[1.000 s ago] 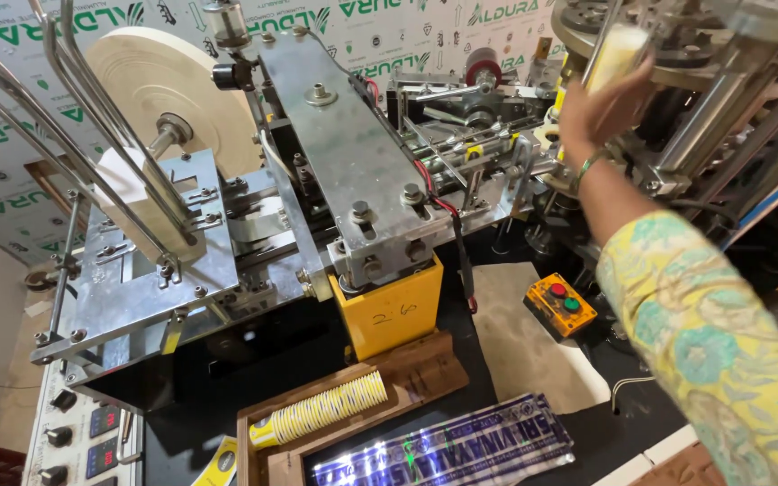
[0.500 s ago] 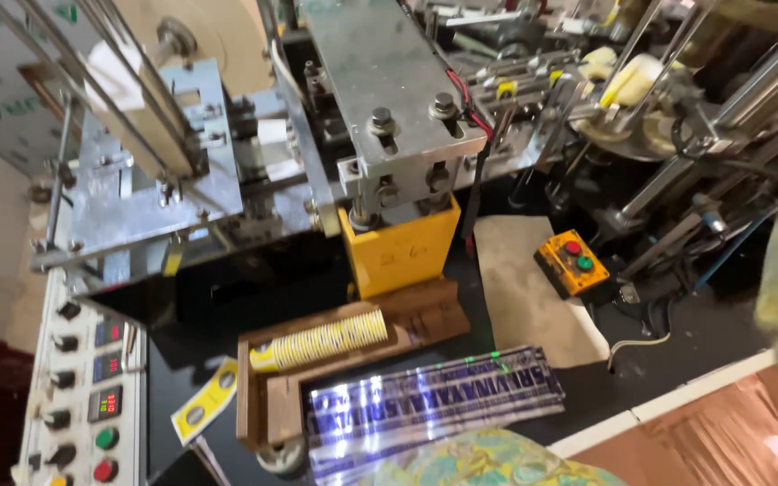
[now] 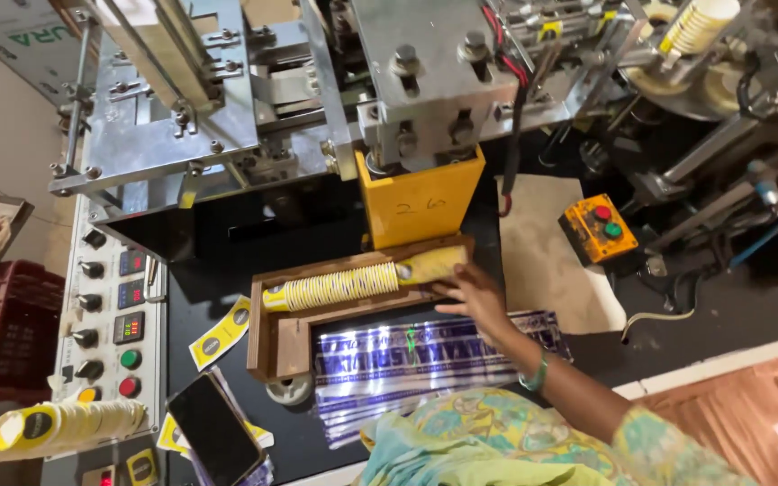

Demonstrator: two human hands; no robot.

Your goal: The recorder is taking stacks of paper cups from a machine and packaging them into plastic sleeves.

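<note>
The stack of paper cups (image 3: 47,430) at the lower left is cut off by the frame edge. The red crate (image 3: 6,328) is partly cropped at the left. The left hand is not seen. The right hand's (image 3: 472,297) fingers (image 3: 447,290) partly hide the nested cup row (image 3: 362,283).

A small factory floor, this: a grey steel forming machine with bolted plates (image 3: 425,67) fills the top of the frame, a white control panel of knobs and coloured buttons (image 3: 105,324) runs down the left, an orange two-button switch box (image 3: 598,229) sits right, and nested yellow-printed paper cups (image 3: 344,288) lie centre.
</note>
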